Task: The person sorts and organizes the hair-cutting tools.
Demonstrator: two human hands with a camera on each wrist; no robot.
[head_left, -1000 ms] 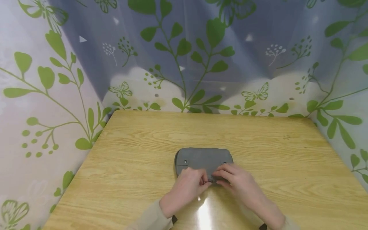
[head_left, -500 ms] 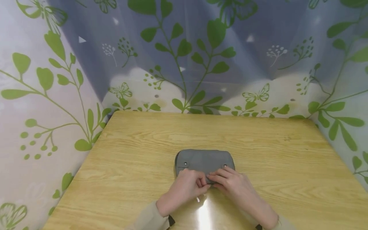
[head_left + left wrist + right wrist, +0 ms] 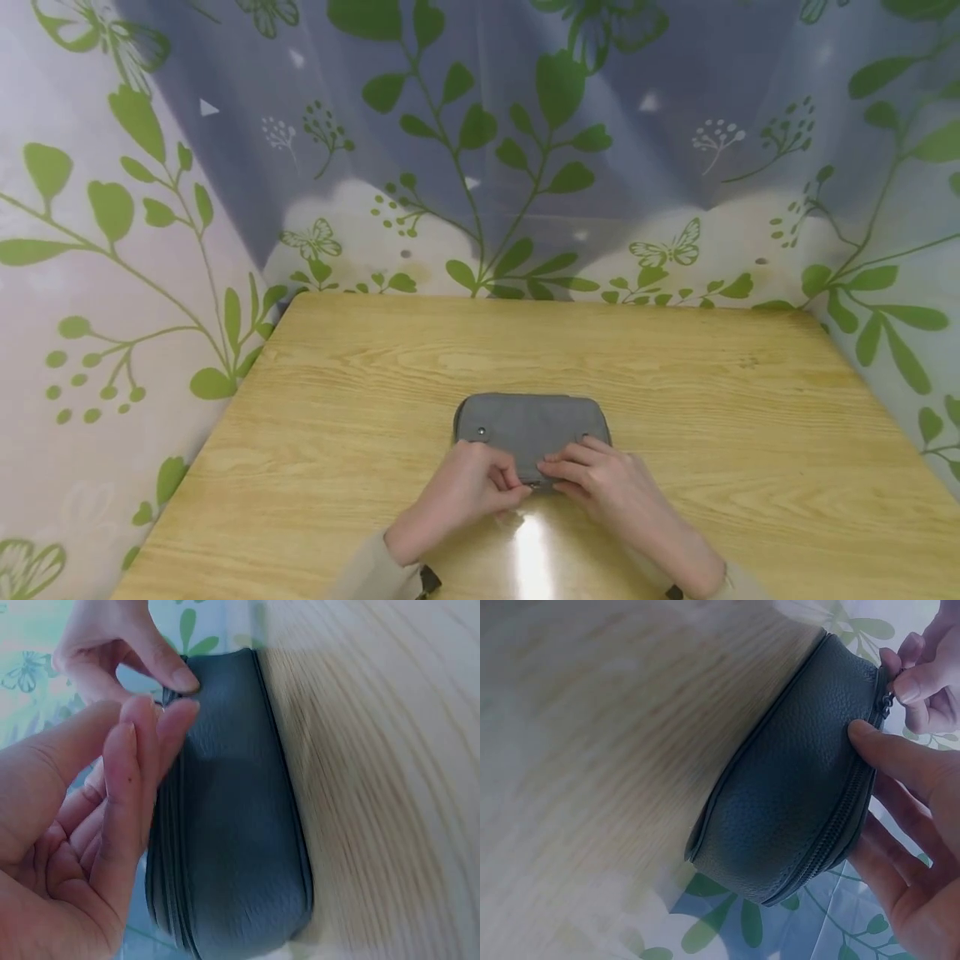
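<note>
A grey leather-look zip pouch [image 3: 532,417] lies on the table, its zipper side toward me and two small metal studs on top. My left hand [image 3: 461,496] is at the front edge, left of the middle, thumb and forefinger pinching the zipper pull [image 3: 889,701]. In the right wrist view, closed zipper teeth [image 3: 829,836] run along the edge beside the slider. My right hand [image 3: 618,492] grips that edge just right of the slider, with the thumb [image 3: 885,746] on the pouch's side and the fingers over the top.
The wood-grain table [image 3: 360,375] extends around the pouch on all sides. A leaf-and-butterfly patterned curtain [image 3: 525,150] closes off the back and both sides. Bright glare [image 3: 532,558] shows on the tabletop just in front of the hands.
My left hand has moved left along the pouch's front edge with the zipper pull. My right hand has shifted slightly left; the pouch stays nearly in place.
</note>
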